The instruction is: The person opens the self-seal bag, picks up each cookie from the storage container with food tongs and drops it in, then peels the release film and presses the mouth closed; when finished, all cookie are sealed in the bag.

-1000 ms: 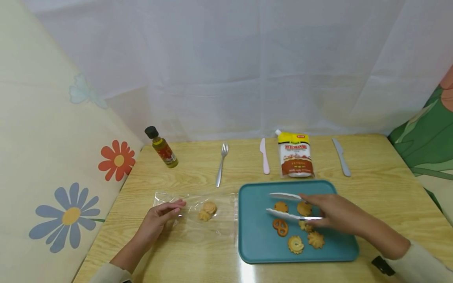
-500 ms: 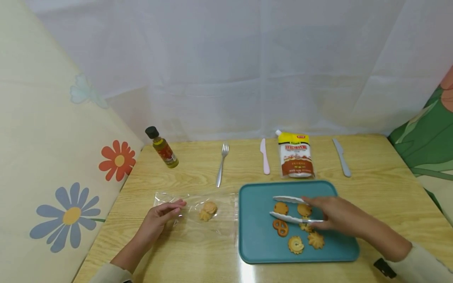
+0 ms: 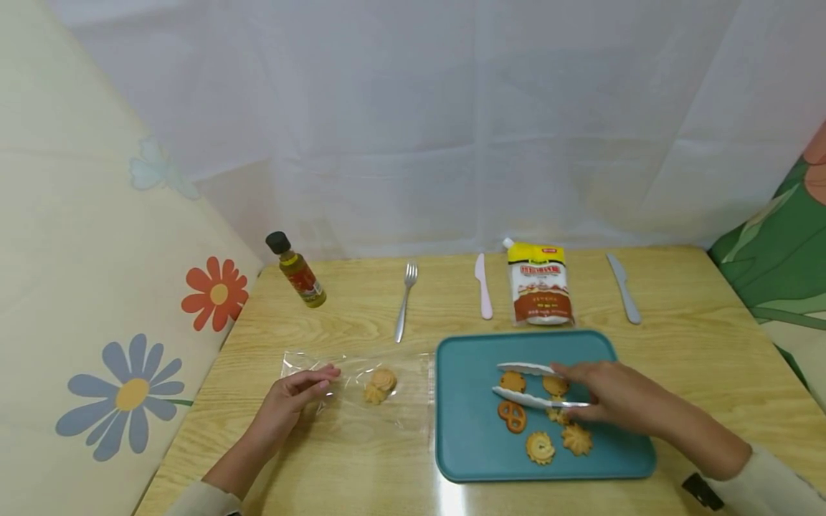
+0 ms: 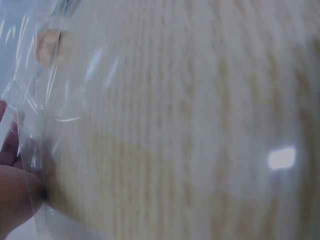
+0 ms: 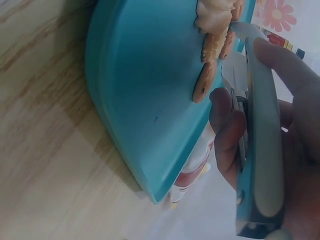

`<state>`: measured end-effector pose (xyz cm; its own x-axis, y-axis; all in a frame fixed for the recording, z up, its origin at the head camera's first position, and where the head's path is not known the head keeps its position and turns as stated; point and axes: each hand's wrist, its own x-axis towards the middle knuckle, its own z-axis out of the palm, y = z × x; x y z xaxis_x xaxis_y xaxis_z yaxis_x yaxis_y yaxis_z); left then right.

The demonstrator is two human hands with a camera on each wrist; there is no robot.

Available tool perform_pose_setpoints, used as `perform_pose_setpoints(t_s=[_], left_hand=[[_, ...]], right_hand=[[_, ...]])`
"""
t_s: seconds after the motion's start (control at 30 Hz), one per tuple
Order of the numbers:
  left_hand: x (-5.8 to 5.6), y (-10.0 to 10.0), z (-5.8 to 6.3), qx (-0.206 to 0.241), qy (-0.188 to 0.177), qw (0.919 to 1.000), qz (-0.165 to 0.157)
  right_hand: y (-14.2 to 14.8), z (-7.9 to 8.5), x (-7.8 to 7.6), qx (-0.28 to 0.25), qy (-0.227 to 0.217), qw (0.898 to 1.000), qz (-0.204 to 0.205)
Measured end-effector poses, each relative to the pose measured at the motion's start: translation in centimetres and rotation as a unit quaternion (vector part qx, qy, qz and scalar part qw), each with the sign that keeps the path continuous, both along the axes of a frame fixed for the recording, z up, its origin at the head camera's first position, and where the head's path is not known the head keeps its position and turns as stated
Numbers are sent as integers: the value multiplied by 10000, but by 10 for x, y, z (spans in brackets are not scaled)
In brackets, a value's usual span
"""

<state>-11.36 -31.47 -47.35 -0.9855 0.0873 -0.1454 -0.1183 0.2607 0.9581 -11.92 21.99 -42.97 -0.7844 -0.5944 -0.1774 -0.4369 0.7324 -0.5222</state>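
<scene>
Currently cookie (image 3: 513, 381) shows beyond right fingers (image 5: 230, 135), between arms of held tongs (image 5: 265, 135).

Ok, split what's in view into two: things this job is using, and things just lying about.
Apparently in use:
tongs, held by the right hand
teal tray, bearing tray cookies and a pretzel
clear bag with bagged cookies, left hand at it

Apparently just lying about:
black-capped bottle
fork
pink knife
grey knife
yellow-topped pouch

Even light; white glare on table (image 3: 361, 476), streaks on plastic bag (image 3: 409, 405); left wrist view washed-out, blurred.
</scene>
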Motion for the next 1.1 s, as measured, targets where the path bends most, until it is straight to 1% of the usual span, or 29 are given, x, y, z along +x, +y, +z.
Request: perform_pose_setpoints(t_s=[0.27, 0.43, 0.6, 0.83, 1.1], left_hand=[[0, 0, 0, -90, -61, 9999, 13], [-1, -1, -1, -63, -67, 10000, 34], [1, 0, 1, -81, -58, 9999, 21], [2, 1, 3, -56, 16, 10000, -8], [2, 1, 2, -29, 22, 10000, -17]], right_hand=[[2, 0, -2, -120, -181, 9997, 94], [3, -1, -3, -153, -205, 9996, 129], [3, 1, -4, -130, -251, 9995, 131], [3, 2, -4, -107, -185, 9997, 143], [0, 4, -5, -111, -100, 9998, 147]])
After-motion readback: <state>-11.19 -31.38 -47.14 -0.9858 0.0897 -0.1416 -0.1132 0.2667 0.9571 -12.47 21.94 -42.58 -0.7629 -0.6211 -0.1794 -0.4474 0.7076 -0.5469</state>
